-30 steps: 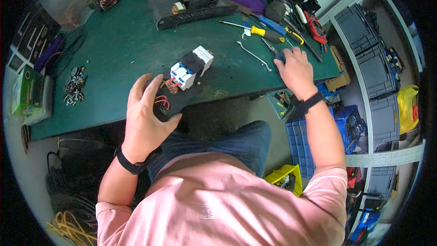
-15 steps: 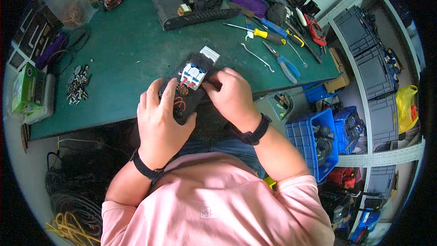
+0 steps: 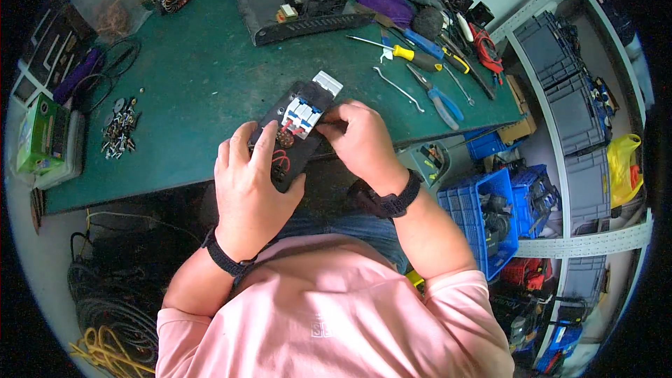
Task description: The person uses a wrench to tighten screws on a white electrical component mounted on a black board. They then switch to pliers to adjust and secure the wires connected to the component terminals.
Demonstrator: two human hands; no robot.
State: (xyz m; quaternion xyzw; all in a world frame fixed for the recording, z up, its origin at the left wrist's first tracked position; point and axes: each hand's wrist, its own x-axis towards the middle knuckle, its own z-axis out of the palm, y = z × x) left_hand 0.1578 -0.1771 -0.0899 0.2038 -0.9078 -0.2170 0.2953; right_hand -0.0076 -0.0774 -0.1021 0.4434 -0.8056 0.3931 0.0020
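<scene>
A black panel (image 3: 303,154) lies at the front edge of the green workbench, slanting away to the right. It carries a white circuit breaker block (image 3: 302,117) with blue levers, red wires (image 3: 281,161) and a round copper-coloured part (image 3: 285,139). A pale grey block (image 3: 327,83) shows at its far end. My left hand (image 3: 248,185) is wrapped round the panel's near left side, fingers on its edge and thumb at the near end. My right hand (image 3: 360,141) is closed in a pinch at the panel's right edge, beside the breaker block; what its fingertips hold is hidden.
Left on the workbench (image 3: 189,119) lies a pile of screws (image 3: 120,129). A black metal housing (image 3: 266,14) stands at the back. Pliers (image 3: 437,101), a yellow-handled screwdriver (image 3: 402,52) and a metal rod (image 3: 399,89) lie right. Blue crates (image 3: 483,220) stand below the bench's right side.
The panel has shifted slightly to the right and its face shows more. My right hand has moved a little, still pinching at the panel's right edge. My left hand keeps its hold.
</scene>
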